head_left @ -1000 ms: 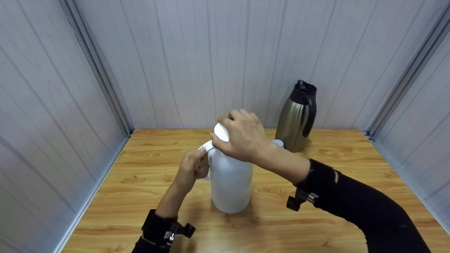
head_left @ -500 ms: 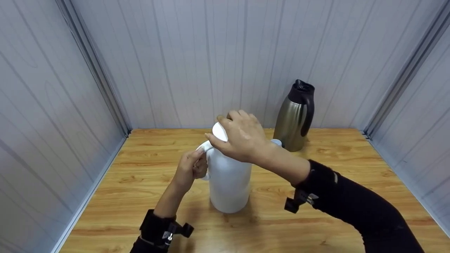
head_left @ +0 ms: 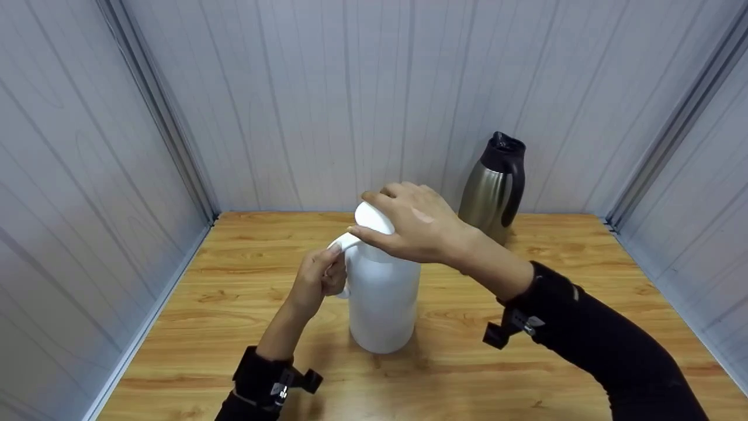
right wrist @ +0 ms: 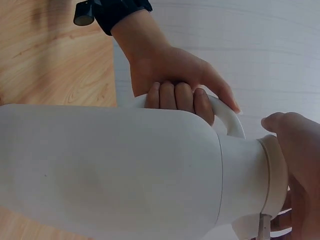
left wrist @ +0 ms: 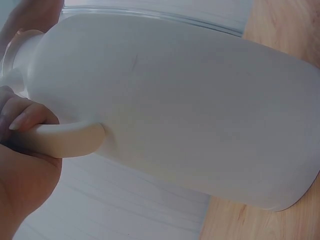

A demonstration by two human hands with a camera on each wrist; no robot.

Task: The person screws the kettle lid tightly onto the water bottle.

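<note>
White jug (head_left: 383, 304) upright — handle in left hand (head_left: 315, 280), right hand (head_left: 418, 225) capping lid.

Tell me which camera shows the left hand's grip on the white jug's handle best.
The right wrist view: the left hand wraps its fingers round the handle of the white jug, thumb on top. The head view shows only the hand's back; the left wrist view shows one fingertip and palm.
</note>
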